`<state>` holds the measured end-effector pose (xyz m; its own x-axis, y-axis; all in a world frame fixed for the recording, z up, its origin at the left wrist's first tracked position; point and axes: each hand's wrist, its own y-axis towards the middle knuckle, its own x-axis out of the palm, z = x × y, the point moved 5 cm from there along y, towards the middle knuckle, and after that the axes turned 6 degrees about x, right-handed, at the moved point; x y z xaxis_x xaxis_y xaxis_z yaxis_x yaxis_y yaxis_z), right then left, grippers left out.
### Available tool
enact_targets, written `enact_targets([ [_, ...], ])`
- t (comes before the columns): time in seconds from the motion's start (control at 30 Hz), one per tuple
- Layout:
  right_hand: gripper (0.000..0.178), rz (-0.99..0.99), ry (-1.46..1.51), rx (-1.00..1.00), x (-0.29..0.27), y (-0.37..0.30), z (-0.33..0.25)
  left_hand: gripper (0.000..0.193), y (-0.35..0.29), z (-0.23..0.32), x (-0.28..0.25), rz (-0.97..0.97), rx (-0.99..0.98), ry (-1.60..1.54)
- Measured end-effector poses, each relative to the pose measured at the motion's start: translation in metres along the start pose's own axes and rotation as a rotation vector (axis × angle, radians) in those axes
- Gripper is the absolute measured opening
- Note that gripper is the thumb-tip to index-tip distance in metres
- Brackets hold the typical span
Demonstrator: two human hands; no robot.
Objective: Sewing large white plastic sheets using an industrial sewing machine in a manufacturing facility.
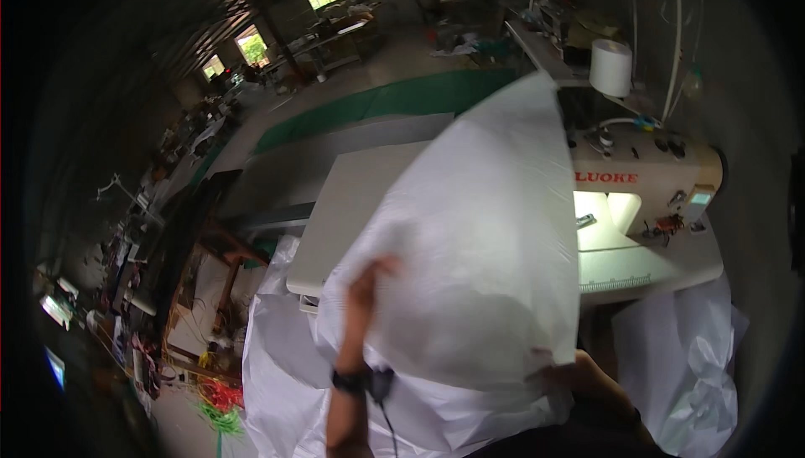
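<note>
A large white, slightly see-through sheet (486, 231) is raised in front of me, its upper corner reaching above the table. My left hand (369, 286), with a dark band at the wrist, is at the sheet's left part; motion smears its fingers, so their grip cannot be told. Low on the right, my right hand (579, 374) is closed on the sheet's edge, some fingers partly hidden by the material. Behind the sheet stands a cream sewing machine (662, 164) with a lit needle area, its left portion covered from view.
The pale sewing table (360, 181) extends left of the machine. A white thread cone (610, 68) stands behind it. More white sheeting (683, 366) hangs at the right. Red and green strands (220, 399) lie low at left, near a wooden frame (222, 273).
</note>
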<state>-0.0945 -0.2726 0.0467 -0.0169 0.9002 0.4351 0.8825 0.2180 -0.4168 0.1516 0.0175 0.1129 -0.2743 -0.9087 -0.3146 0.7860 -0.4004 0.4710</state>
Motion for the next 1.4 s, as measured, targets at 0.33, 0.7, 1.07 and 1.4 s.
enact_targets([
  [0.33,0.028,0.253,-0.242,-0.123,-0.04,-0.006,0.004,0.04,-0.038,-0.162,0.046,-0.586,-0.17,0.3],
  [0.7,0.012,0.231,-0.435,-0.096,-0.059,0.021,0.008,0.045,-0.125,-0.146,-0.126,0.419,-0.605,0.086],
  [1.07,0.073,0.095,-0.297,-0.206,-0.004,0.053,0.007,0.03,-0.122,-0.251,-0.206,0.516,-0.53,0.226],
  [1.4,0.016,0.157,-0.704,-0.142,-0.011,0.077,0.048,0.014,0.042,0.015,-0.176,0.54,0.262,0.987],
])
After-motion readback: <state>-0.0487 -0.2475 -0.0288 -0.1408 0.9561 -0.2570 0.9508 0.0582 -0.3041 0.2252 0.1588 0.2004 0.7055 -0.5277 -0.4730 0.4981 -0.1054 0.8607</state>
